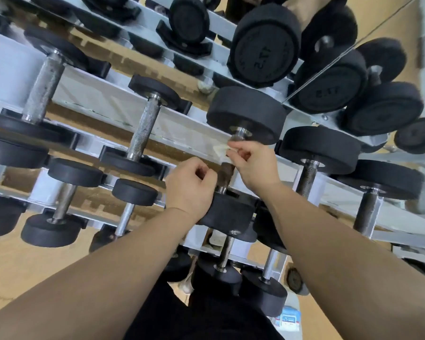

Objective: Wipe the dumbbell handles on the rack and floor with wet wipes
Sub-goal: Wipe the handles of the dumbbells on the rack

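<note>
The dumbbell [247,114] being worked on is lying on the middle tier of the pale grey rack [103,99], its long axis running away from the person and leaning slightly to the right at the far end, so one black head is pointing toward the back of the rack and the near head [227,212] is sitting at the front rail. Its dark handle [226,175] is showing between the two hands. The right hand [252,165] is curling its fingers and thumb around a crumpled whitish wet wipe [221,150], pressing it against the upper part of the handle just below the far head. The left hand [189,185] is hovering just beside the lower part of the handle with its fingers curled in; whether it is pinching anything cannot be told. Both bare forearms are reaching forward and up from the bottom corners, the wrists converging on the handle, the left wrist passing over the near head. A lighter dumbbell with a knurled steel handle [145,128] is resting in the next cradle to the left, and a blue and white packet [288,320] is lying on the floor below the rack.
</note>
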Demonstrator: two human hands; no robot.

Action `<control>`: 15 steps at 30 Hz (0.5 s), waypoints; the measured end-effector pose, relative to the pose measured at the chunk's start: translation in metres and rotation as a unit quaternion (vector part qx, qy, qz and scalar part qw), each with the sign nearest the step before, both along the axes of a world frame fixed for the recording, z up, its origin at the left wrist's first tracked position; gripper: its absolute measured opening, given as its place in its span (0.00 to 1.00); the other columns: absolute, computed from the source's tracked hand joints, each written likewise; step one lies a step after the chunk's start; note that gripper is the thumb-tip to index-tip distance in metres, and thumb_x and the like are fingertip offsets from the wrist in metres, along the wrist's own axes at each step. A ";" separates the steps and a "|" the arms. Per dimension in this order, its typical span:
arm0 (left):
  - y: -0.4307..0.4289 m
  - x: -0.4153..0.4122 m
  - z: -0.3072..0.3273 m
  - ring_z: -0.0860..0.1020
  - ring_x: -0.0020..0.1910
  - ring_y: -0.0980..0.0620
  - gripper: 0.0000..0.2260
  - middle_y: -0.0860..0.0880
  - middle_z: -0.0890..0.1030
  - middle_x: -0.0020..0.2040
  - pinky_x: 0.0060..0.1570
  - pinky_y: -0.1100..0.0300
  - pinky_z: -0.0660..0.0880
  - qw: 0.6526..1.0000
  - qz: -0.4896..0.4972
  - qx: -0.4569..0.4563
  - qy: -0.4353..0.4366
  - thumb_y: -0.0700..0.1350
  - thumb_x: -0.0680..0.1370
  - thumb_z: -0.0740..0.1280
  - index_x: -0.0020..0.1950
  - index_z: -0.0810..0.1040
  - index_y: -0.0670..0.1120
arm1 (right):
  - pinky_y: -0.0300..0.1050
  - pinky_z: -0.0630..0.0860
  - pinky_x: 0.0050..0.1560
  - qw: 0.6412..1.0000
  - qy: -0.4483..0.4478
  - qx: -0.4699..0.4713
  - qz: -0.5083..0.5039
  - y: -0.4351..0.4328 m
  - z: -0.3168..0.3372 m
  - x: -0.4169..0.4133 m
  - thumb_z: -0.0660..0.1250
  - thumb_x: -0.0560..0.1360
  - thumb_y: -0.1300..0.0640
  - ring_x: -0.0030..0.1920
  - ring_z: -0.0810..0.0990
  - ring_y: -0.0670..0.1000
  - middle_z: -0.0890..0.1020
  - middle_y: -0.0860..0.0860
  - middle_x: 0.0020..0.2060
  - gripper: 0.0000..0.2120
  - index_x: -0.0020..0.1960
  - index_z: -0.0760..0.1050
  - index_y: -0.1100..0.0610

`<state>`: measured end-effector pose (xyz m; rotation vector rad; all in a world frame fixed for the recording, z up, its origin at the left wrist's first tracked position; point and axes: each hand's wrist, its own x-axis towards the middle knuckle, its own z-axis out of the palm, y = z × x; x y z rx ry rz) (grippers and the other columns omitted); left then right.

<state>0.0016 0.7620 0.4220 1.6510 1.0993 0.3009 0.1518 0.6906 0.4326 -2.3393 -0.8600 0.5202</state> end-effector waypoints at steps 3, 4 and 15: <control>0.000 -0.003 -0.003 0.75 0.41 0.49 0.13 0.50 0.79 0.38 0.48 0.49 0.73 0.999 -0.015 0.024 -0.027 0.52 0.73 0.61 0.40 0.78 0.45 | 0.37 0.72 0.57 0.997 -0.020 -0.055 0.056 -0.005 0.010 0.000 0.68 0.80 0.55 0.51 0.78 0.45 0.80 0.45 0.49 0.14 0.64 0.81 0.50; -0.001 -0.007 -0.005 0.75 0.42 0.49 0.14 0.50 0.79 0.39 0.48 0.49 0.73 0.998 -0.029 0.040 -0.036 0.53 0.74 0.60 0.41 0.79 0.45 | 0.35 0.70 0.58 0.993 -0.036 -0.074 0.085 -0.007 0.013 0.000 0.67 0.81 0.55 0.54 0.77 0.45 0.79 0.45 0.51 0.15 0.66 0.79 0.50; -0.009 -0.023 -0.023 0.73 0.38 0.48 0.11 0.52 0.74 0.37 0.40 0.47 0.72 0.986 -0.038 0.120 -0.109 0.52 0.76 0.63 0.38 0.73 0.48 | 0.54 0.78 0.49 0.890 -0.149 -0.220 0.370 0.013 0.021 0.003 0.66 0.79 0.58 0.49 0.81 0.56 0.81 0.51 0.48 0.09 0.54 0.84 0.55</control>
